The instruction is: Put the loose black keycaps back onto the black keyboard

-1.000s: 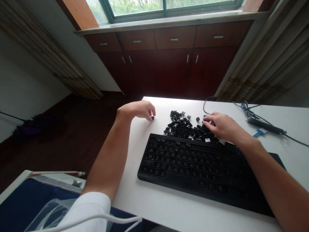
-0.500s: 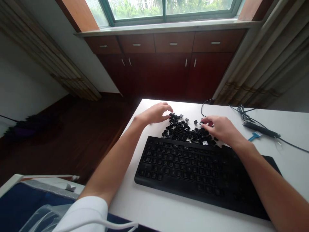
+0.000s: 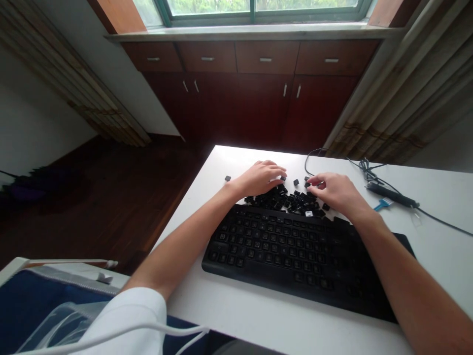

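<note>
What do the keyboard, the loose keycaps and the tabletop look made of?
Keyboard: likely plastic, mostly matte, its black casing dull. Loose keycaps: probably plastic, somewhat glossy, with small glints. Tabletop: smooth white, perhaps laminate or painted board; no grain shows.

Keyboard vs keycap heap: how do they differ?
The keyboard is one long piece; the keycap heap is many small loose ones. The keyboard lies nearer the camera; the heap sits past its far edge. The right forearm hides part of the keyboard; the left hand, part of the heap. Both look mostly black.
</note>
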